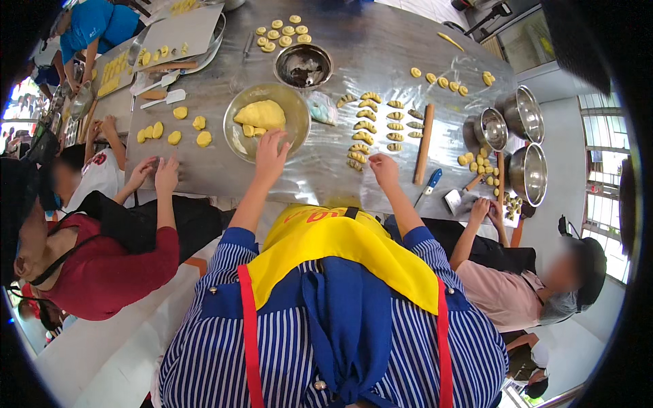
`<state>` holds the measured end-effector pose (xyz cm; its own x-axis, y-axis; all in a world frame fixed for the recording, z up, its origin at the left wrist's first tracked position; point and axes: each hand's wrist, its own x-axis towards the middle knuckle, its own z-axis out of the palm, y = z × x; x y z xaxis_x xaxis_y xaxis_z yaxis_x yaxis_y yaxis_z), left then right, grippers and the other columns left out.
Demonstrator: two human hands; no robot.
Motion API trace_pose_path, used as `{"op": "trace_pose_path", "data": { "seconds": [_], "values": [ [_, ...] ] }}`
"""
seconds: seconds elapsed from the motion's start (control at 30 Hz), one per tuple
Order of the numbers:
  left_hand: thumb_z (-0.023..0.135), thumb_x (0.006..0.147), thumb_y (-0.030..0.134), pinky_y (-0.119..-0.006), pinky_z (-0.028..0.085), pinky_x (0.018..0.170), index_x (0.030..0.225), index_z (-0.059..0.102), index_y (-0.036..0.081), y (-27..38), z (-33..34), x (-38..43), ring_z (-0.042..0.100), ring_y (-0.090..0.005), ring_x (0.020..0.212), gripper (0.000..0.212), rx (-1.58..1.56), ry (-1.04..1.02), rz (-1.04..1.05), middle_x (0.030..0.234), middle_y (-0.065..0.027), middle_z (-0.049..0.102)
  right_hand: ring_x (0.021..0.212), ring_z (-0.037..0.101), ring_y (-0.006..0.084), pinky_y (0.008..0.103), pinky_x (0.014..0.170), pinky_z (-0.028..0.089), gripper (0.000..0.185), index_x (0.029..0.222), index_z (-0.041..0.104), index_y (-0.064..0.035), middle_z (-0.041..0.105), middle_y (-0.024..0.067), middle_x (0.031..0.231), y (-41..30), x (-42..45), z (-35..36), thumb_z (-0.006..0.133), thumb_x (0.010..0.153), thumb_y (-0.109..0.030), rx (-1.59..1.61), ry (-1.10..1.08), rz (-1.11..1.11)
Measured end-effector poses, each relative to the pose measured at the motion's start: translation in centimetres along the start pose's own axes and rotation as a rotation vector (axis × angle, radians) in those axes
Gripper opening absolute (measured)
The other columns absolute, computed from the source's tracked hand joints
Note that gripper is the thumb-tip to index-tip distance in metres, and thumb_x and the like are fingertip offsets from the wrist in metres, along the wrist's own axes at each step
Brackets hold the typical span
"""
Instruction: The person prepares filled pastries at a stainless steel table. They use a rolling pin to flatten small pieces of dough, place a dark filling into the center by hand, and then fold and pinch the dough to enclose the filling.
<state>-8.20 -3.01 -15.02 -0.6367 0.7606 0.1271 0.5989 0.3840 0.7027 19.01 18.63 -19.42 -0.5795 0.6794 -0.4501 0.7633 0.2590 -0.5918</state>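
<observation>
My left hand (270, 152) reaches over the near rim of a steel bowl (230, 137), thumb and fingers apart. Inside lie a large lump of yellow dough (262, 114) and small dough pieces (249, 130). Its fingertips are close to one small piece; contact is unclear. My right hand (384, 169) is low over the steel table (316, 191), fingers bent. Whether anything is between those fingertips cannot be seen. Just left of it runs a column of striped, curved dough pieces (364, 126). Shorter striped pieces (395, 126) form another column beyond it.
A wooden rolling pin (424, 144) and a blue-handled knife (431, 182) lie to the right. Behind the dough bowl stands a bowl with dark residue (304, 66). Co-workers' hands (167, 176) (479, 210) are at both sides. Steel bowls (528, 174) stand far right.
</observation>
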Motion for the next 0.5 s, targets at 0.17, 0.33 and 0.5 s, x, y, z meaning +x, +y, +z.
{"op": "trace_pose_path", "data": {
  "seconds": [0.17, 0.33, 0.5],
  "values": [
    [0.06, 0.089, 0.015, -0.041, 0.035, 0.105, 0.114, 0.062, 0.007, 0.7, -1.0, -1.5, 0.048, -0.0323, 0.122, 0.027, -0.042, -0.242, -0.047, 0.125, -0.0129, 0.055, 0.083, 0.068, 0.0261, 0.0379, 0.073, 0.054, 0.028, 0.099, 0.067, -0.0079, 0.07, 0.0097, 0.094, 0.2, -1.4, 2.7, 0.075, 0.075, -0.019, -0.183, 0.131, -0.21],
    [0.06, 0.089, 0.015, -0.039, 0.038, 0.103, 0.113, 0.062, 0.006, 2.4, -1.6, -0.7, 0.049, -0.0312, 0.121, 0.025, -0.055, -0.262, -0.049, 0.125, -0.0118, 0.056, 0.082, 0.065, 0.0321, 0.0437, 0.072, 0.052, 0.027, 0.097, 0.063, -0.0077, 0.066, 0.0102, 0.092, -2.0, -1.8, 3.8, 0.073, 0.075, -0.019, -0.291, 0.172, -0.158],
    [0.06, 0.089, 0.013, -0.039, 0.039, 0.102, 0.112, 0.062, 0.006, 2.7, -1.3, 0.0, 0.051, -0.0305, 0.119, 0.024, -0.045, -0.268, -0.006, 0.122, -0.0116, 0.057, 0.079, 0.064, 0.0326, 0.0447, 0.069, 0.051, 0.026, 0.095, 0.061, -0.0082, 0.064, 0.0106, 0.09, -1.8, -1.3, 4.3, 0.073, 0.074, -0.019, -0.279, 0.221, -0.216]
  ]
}}
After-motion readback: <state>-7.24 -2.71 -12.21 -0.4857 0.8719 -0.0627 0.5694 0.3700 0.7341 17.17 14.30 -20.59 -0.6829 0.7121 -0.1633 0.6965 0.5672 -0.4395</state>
